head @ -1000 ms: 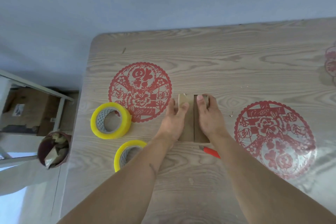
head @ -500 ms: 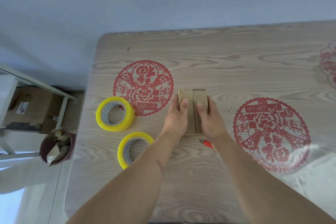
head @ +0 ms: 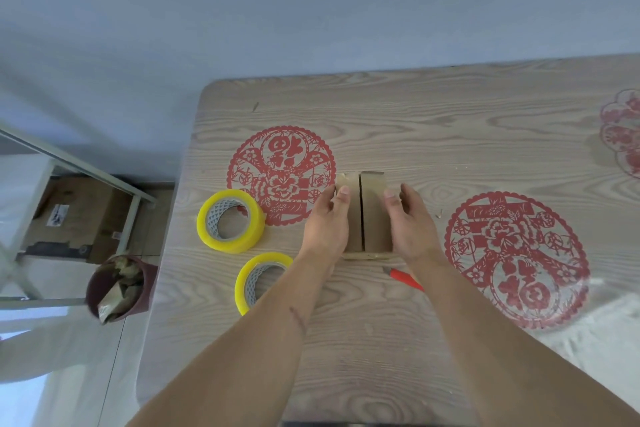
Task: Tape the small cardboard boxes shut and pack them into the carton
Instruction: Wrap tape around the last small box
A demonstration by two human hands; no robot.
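Box [head: 367, 211] (flaps unsealed) between both hands [head: 327, 222] [head: 414, 225], sides hidden, thumbs on top.

Pale blue wall [head: 311, 10] behind wood-grain table [head: 450, 121], white floor [head: 69, 374].

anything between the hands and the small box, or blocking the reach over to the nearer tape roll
No. Both the left hand and right hand already touch the small cardboard box. The nearer tape roll stands left of it with only bare table between.
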